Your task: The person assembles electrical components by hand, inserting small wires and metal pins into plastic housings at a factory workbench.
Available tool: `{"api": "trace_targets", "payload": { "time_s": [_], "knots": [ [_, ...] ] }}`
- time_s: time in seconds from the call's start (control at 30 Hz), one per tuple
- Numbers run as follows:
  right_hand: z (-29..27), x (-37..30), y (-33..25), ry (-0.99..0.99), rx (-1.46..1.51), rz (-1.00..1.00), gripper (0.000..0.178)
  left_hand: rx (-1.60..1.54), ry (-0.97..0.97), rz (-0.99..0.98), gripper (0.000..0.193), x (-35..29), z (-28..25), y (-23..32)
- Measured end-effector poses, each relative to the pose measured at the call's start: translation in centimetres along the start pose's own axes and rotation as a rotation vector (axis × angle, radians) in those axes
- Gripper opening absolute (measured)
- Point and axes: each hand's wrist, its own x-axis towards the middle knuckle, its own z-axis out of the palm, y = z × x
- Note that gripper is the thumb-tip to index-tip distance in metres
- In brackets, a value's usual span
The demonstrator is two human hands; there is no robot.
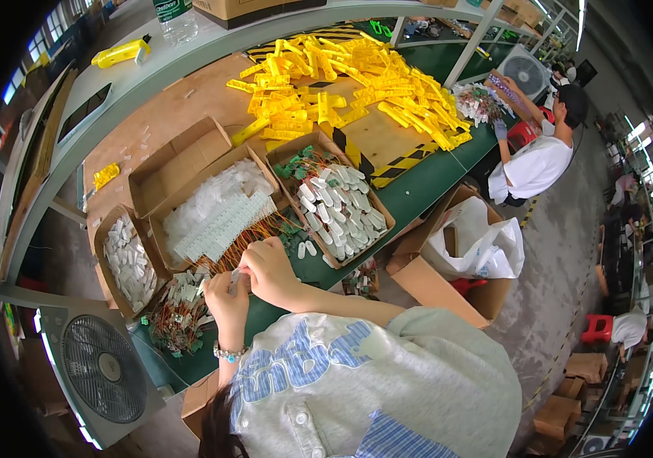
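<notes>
Close together over the near edge of the green bench, my left hand [227, 305] and my right hand [267, 273] pinch a small white plastic piece [238, 272] between their fingertips. The fingers partly cover it, so its exact kind is hidden. Just beyond them lies a row of white connector-like parts [223, 225] with orange-brown wires [254, 234]. Beside my left hand is a loose heap of wired parts [177, 314] with green ends. Two loose white oval pieces [307, 249] lie to the right of my right hand.
Cardboard boxes hold white pieces [129, 263], clear plastic pieces [216, 187] and white oval parts [338, 206]. Yellow plastic parts [342, 76] are piled behind. An open carton [449, 286] with a white bag stands right; a fan [103, 369] left. A co-worker [536, 160] sits farther along.
</notes>
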Motion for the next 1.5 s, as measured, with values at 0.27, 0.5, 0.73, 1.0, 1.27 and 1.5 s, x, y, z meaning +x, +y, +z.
{"api": "trace_targets", "payload": {
  "time_s": [0.27, 0.5, 0.73, 1.0, 1.27, 1.5],
  "knots": [
    [-0.1, 1.1, 3.8, -0.632, 0.707, 0.395, 0.010, -0.087, -0.205, 0.208, 0.017, 2.2, -2.2, -0.5],
    [2.6, -0.2, 4.0, -0.781, 0.887, 0.579, 0.009, -0.109, -0.227, 0.144, 0.017, 0.5, -1.8, -3.0],
    [5.5, -0.8, 2.0, -0.160, 0.470, 0.229, 0.016, 0.107, -0.069, -0.170, 0.014, -2.7, -2.3, -5.4],
    [4.0, -0.5, 6.2, 0.167, 0.515, 0.553, 0.007, -0.072, 0.257, -0.651, 0.022, -9.6, -7.3, -9.6],
    [6.5, -2.3, 5.6, -0.393, 0.187, 0.285, 0.008, 0.163, 0.276, -0.774, 0.009, -16.8, -13.8, -11.6],
    [12.8, -3.2, 0.7, -0.601, 1.022, 0.889, 0.010, 0.419, 0.171, -0.813, 0.015, -18.8, -17.1, -10.2]
  ]
}}
